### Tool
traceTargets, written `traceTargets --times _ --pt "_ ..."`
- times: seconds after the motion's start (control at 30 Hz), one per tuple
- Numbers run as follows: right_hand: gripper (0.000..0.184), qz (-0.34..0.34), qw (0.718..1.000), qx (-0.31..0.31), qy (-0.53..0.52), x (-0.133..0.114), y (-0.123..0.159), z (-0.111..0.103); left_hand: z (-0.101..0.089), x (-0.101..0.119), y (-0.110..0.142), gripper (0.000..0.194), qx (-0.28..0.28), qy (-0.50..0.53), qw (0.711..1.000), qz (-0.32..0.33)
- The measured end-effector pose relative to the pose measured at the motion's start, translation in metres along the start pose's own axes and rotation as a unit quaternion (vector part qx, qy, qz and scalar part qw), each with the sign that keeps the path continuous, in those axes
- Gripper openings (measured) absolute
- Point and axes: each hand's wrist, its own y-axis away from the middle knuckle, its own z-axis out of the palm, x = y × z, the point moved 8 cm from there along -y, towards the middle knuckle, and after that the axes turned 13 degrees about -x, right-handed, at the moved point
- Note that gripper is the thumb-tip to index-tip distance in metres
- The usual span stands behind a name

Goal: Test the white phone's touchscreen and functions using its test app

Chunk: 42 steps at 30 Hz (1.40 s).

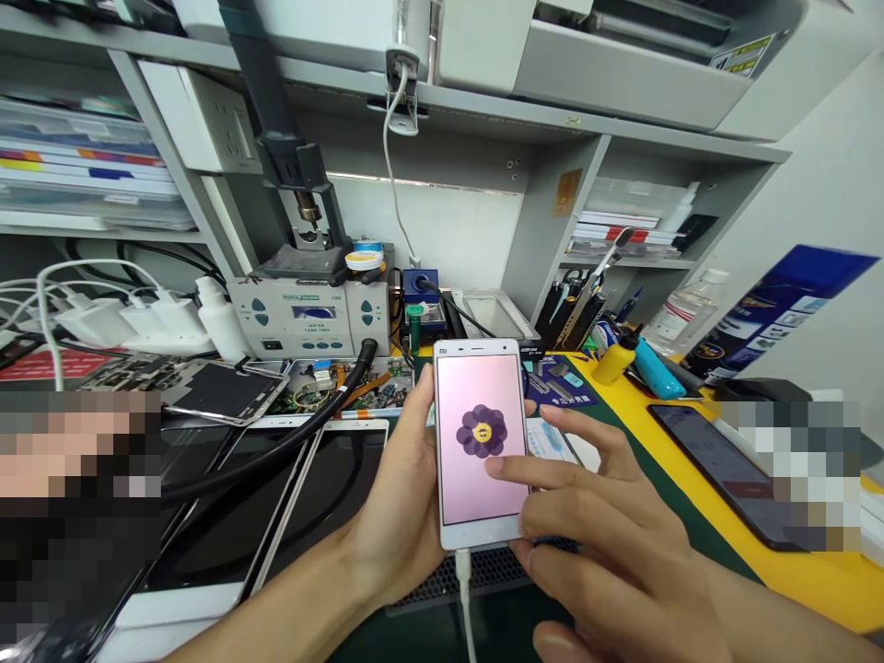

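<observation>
A white phone (478, 444) with a pink screen, held up over the table (697, 470).
The phone is flat and thin, with round corners, a white edge all around its front, and a tiny "mi" mark near the top left. Its screen (462, 493) is lit up light pink and shows a dark purple flower (483, 431) with a yellow middle. It stands tall way up, with its front facing the person, in the left hand (404, 497). A white cord (464, 580) is plugged into its bottom end. A fingertip of the right hand (608, 525) is at the screen, but it is hard to tell if it touches.
</observation>
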Motion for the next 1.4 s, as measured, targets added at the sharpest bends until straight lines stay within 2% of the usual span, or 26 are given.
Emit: traceTargets --times 0.1,0.47,0.57,0.67,0.8,1.17,1.27,1.4 --pt "0.032 -0.024 0.999 -0.029 0.004 -0.003 -0.001 0.003 0.000 0.001 0.000 0.077 -0.007 -0.002 1.000 0.010" --pt "0.037 -0.028 1.000 0.003 0.003 0.000 0.001 0.007 0.003 0.000 0.000 0.072 -0.044 0.024 0.998 0.025" --pt "0.041 -0.024 0.999 -0.030 0.005 -0.001 0.000 0.007 0.005 0.000 -0.001 0.072 -0.054 0.030 0.998 0.020" --pt "0.044 -0.018 0.999 -0.042 0.006 -0.003 -0.001 0.003 0.006 -0.001 -0.001 0.073 -0.048 0.025 0.998 0.012" --pt "0.045 -0.019 1.000 -0.025 0.002 -0.003 0.000 0.000 0.007 -0.001 -0.001 0.075 -0.046 0.023 0.999 0.009" --pt "0.038 -0.018 0.999 -0.031 0.005 0.000 -0.003 0.005 -0.001 -0.002 0.000 0.078 -0.016 0.004 1.000 0.009" --pt "0.036 -0.048 0.997 -0.054 0.009 -0.002 -0.002 0.013 0.001 -0.001 0.000 0.077 -0.019 0.007 1.000 0.015" --pt "0.037 -0.031 0.999 -0.012 0.006 -0.001 0.001 0.014 0.005 0.000 0.000 0.075 -0.031 0.012 0.999 0.021"
